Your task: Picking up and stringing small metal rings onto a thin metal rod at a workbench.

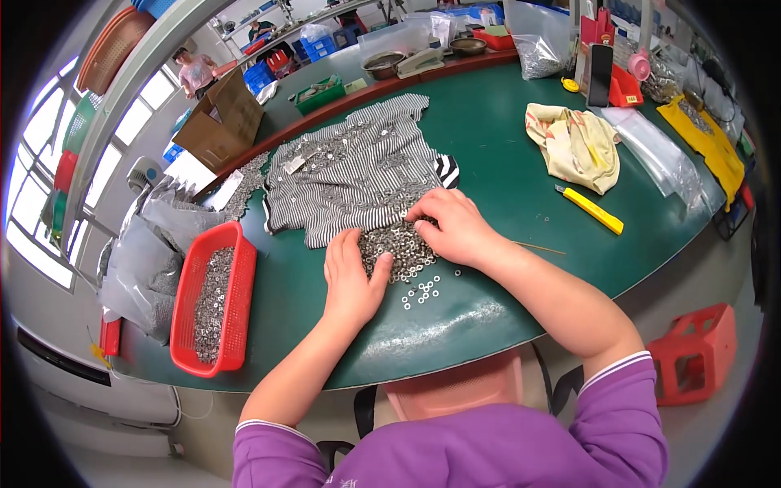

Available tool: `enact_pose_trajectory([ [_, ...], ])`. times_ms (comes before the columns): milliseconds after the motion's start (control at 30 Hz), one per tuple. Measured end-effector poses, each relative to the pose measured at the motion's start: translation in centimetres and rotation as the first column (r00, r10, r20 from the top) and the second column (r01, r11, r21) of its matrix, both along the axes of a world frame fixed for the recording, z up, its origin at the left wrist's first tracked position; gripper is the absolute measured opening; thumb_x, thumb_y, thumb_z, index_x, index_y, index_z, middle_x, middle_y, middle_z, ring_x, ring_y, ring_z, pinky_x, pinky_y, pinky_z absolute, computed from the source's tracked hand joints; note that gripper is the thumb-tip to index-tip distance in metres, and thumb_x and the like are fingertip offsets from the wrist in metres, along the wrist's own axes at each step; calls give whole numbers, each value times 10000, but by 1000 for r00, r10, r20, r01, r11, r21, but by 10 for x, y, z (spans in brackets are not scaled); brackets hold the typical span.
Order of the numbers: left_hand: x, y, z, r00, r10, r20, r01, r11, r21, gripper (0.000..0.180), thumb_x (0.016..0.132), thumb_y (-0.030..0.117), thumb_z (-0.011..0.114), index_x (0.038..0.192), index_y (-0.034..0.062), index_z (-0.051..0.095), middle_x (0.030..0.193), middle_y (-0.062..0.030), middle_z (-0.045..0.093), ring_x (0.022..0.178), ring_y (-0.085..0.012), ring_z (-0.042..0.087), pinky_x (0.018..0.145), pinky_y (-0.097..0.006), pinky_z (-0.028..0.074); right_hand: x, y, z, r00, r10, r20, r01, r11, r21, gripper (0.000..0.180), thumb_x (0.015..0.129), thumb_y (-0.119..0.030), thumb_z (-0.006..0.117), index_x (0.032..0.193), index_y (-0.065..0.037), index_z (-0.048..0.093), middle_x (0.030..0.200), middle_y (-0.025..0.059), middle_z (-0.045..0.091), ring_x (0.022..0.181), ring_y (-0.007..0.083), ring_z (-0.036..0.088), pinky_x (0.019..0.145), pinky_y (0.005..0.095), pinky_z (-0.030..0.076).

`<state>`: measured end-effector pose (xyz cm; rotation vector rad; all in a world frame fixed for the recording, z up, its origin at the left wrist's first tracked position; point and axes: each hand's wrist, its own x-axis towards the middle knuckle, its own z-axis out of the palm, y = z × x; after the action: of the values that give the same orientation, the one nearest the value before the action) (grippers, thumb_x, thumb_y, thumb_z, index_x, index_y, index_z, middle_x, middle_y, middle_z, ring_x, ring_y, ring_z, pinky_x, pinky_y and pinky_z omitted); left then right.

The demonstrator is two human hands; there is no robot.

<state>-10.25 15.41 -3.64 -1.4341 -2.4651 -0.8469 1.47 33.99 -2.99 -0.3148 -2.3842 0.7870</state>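
Observation:
A heap of small metal washers [399, 248] lies on the green table at the front edge of a black-and-white striped shirt [350, 175]. My left hand [354, 276] rests cupped against the heap's left side, thumb apart from the fingers. At its upper right side, my right hand [455, 226] is curled, with thumb and forefinger tips close together where heap and cloth meet. Whatever lies between those tips is too small to make out. Several loose washers [421, 293] are scattered on the table just in front of the heap. More small metal pieces lie over the shirt.
To the left stands a red basket [244, 305] holding small metal parts, beside filled plastic bags [138, 281]. At right are a yellow cutter knife [594, 213], a pale cloth [573, 146] and clear plastic bags [651, 154]. A cardboard box [220, 122] stands at the far left.

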Motion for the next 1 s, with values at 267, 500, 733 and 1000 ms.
enact_pose_trajectory([
  [267, -4, 5, 2, 974, -215, 72, 222, 968, -120, 773, 904, 401, 642, 1452, -42, 326, 1516, -247, 309, 1432, -409, 262, 1164, -490, 254, -16, -11, -8, 977, 198, 84, -202, 978, 47, 323, 919, -222, 586, 1211, -92, 633, 1246, 129, 572, 1195, 332, 493, 1060, 439, 372],
  [500, 4, -6, 3, 961, -265, 77, 274, 949, -155, 767, 911, 395, 632, 1459, -43, 321, 1515, -236, 325, 1424, -385, 300, 1154, -474, 286, 4, -19, -1, 931, 318, 180, -333, 941, 56, 442, 940, -268, 569, 1314, -35, 539, 1362, 164, 519, 1310, 340, 446, 1113, 456, 332],
  [733, 32, -28, 10, 955, -296, -13, 286, 932, -223, 929, 873, 459, 663, 1489, -77, 221, 1557, -283, 218, 1477, -415, 174, 1202, -513, 167, 40, -41, 4, 915, 247, 320, -346, 887, 306, 643, 960, -364, 514, 1479, -17, 358, 1545, 192, 335, 1469, 352, 242, 1205, 512, 146],
  [1000, 29, -15, 7, 982, -185, -45, 167, 952, -255, 885, 914, 462, 583, 1497, -91, 213, 1566, -299, 203, 1489, -419, 131, 1210, -512, 93, 19, -37, 2, 929, 149, 338, -275, 889, 365, 577, 990, -332, 441, 1468, -14, 382, 1550, 187, 338, 1473, 336, 240, 1207, 496, 145],
])
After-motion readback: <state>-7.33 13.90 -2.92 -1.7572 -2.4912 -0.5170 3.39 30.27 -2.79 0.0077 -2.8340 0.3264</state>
